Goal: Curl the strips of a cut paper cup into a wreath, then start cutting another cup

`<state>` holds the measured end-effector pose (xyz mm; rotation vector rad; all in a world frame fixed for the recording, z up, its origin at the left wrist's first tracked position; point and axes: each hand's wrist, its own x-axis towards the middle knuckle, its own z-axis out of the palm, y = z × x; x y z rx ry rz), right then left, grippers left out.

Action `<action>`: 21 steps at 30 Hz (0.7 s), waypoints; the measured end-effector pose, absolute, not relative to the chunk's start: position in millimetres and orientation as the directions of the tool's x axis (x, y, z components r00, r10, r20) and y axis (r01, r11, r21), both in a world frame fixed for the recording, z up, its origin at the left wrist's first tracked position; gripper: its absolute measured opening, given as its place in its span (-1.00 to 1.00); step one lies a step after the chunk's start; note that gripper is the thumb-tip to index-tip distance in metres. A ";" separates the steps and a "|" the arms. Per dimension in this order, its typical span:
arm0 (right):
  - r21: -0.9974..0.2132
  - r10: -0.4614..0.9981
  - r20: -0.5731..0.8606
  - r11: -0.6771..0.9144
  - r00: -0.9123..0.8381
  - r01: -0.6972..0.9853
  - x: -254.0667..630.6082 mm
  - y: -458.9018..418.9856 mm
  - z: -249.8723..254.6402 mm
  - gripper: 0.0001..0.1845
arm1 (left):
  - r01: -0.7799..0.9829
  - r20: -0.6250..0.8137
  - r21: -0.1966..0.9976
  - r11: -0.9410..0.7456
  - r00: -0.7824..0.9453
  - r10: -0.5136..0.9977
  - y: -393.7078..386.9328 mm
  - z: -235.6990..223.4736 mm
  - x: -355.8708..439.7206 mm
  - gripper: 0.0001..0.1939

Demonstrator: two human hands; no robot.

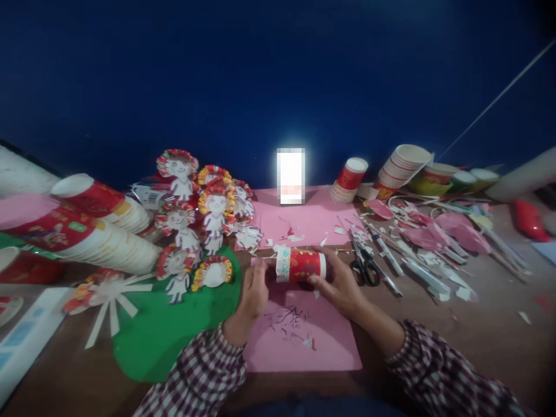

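A red paper cup (302, 264) with a patterned white band round its left end lies sideways above a pink sheet (330, 347). My right hand (343, 284) grips its right end, thumb on the near side. At the other end my left hand (254, 289) is closed round the cup's edge; its fingertips are partly hidden. Black pen marks and small scraps cover part of the sheet below. Scissors with black handles (365, 269) lie just beyond my right hand. Left of my left hand, several paper figures with red and yellow frilled rims (177, 220) stand or lie.
Stacked paper cups (117, 243) lean at the left, and more stacks (399, 171) stand at the back right. A green mat (174, 336) lies at the left. Pens (388, 255), pink scraps (463, 231) and paper strips clutter the right. A bright blurred rectangle (291, 176) stands at the back.
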<state>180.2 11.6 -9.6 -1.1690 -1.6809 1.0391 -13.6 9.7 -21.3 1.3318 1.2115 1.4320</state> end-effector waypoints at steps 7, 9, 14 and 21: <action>-0.982 0.967 0.147 0.169 -0.206 0.089 175.3 13.5 -2.2 -0.48 | 0.085 0.220 0.971 -0.223 0.048 0.974 1.0 -1.2 -12.4 -0.72; -0.983 0.965 0.150 0.170 -0.213 0.076 174.4 12.7 -1.4 -0.50 | 0.141 0.216 0.968 -0.209 -0.036 0.976 -0.9 1.3 -10.4 -0.79; -0.993 0.968 0.113 0.107 -0.225 -0.040 171.8 11.0 -5.5 -0.48 | 0.170 0.236 0.962 -0.213 -0.132 0.963 -2.0 0.3 -8.3 -0.78; -0.990 0.976 0.128 0.136 -0.176 0.030 177.7 16.4 -2.6 -0.54 | 0.195 0.327 0.930 -0.312 -0.048 0.944 -2.1 1.6 -9.1 -0.69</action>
